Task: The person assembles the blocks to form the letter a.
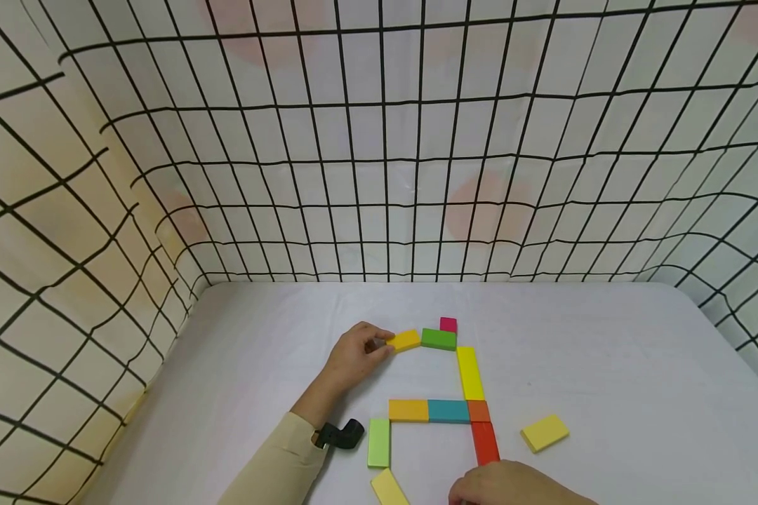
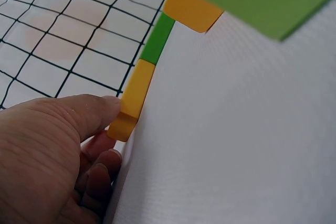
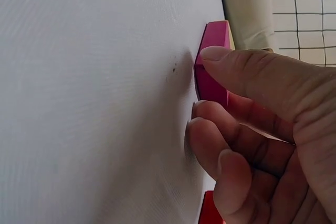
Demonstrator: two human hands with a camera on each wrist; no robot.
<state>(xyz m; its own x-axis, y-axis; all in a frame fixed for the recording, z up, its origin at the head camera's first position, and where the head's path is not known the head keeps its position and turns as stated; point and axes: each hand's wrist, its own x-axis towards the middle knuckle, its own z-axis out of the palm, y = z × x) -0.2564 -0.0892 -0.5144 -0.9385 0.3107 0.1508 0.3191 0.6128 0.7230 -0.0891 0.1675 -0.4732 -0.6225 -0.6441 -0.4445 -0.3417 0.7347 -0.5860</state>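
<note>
My left hand pinches the outer end of a yellow-orange block between thumb and fingers. That block's other end meets a dark green block, and a small magenta block sits just behind the green one. Low in the head view is my right hand, partly cut off by the frame's bottom edge. The right wrist view shows its thumb and fingers gripping a magenta block, whose end meets another magenta piece. A red block lies just beyond this hand.
A yellow block runs down to an orange square, joined by a teal block and an orange block. Light green and pale yellow blocks continue at left. Another pale yellow block lies apart at right.
</note>
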